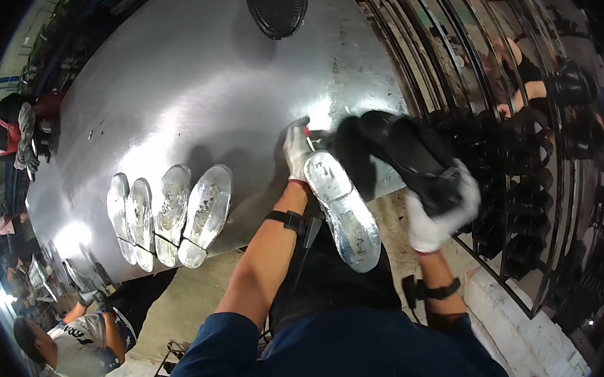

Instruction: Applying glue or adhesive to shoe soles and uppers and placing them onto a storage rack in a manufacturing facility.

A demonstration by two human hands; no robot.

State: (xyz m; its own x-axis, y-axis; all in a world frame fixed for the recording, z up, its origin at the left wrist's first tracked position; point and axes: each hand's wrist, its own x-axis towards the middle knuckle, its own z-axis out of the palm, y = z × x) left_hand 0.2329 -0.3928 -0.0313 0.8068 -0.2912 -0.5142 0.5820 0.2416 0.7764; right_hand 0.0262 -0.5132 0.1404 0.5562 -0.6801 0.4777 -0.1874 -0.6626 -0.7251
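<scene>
My left hand [297,149], in a white glove, closes at the upper end of a silvery metal shoe last [347,210]. The last's worn sole faces up, slanting over my lap past the table edge. A slim red-and-white item [308,137] sticks out by the left fingers; its kind is unclear. My right hand [445,210], also gloved and slightly blurred, grips a black shoe [416,155] by its near end. The shoe's far end reaches over the table corner. On the left of the metal table [185,49], several more metal lasts [207,205] lie soles up in a row.
Another black shoe [278,3] rests sole up at the table's far side. A metal rack [443,50] with many black shoes [516,207] stands along the right. One person [91,342] works at the lower left, another [13,127] at far left, a third [530,83] behind the rack.
</scene>
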